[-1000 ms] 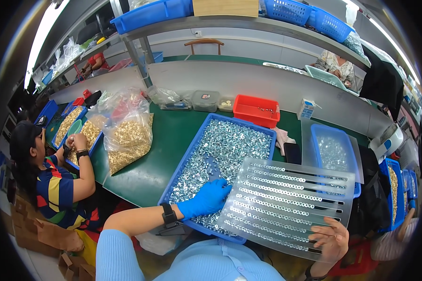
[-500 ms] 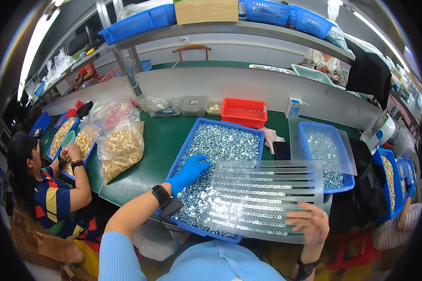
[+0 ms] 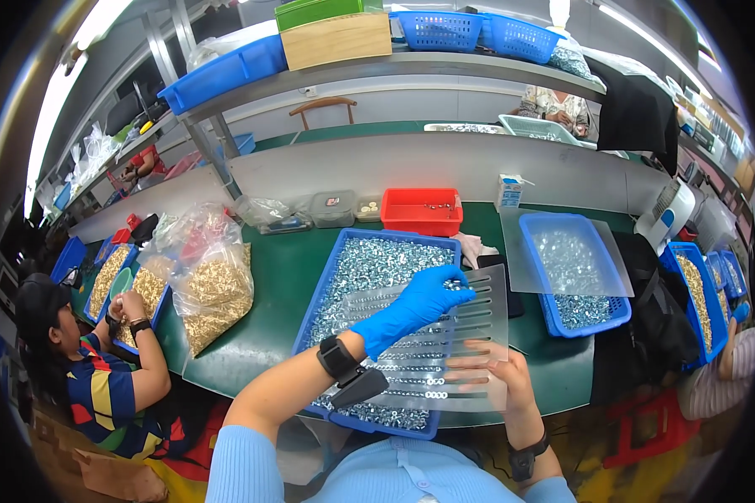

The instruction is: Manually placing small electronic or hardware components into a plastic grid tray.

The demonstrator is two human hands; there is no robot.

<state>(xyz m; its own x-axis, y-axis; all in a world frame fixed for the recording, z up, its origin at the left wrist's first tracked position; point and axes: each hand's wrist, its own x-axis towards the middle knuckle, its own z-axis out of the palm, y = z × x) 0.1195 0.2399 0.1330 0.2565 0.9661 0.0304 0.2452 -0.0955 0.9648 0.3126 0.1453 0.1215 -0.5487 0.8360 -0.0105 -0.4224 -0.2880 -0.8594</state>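
Note:
My right hand, bare, grips the right edge of a see-through slotted plastic sheet; its fingers show through from underneath. Rows of small ring-shaped metal washers sit along the sheet's slots. The sheet is held over a blue plastic tray heaped with loose silvery washers. My left hand, in a blue glove, is above the sheet's far right part with its fingers curled together. What it holds, if anything, is hidden. The left forearm covers part of the rows.
A second blue basket of washers stands at right, partly under another plastic sheet. A red bin and a small carton are behind. Bags of gold-coloured pieces lie left, beside a seated co-worker. A shelf crosses above.
My left hand has moved from the washers in the tray rightward over the sheet. My right hand has brought the sheet leftward, and fewer washers show in its slots.

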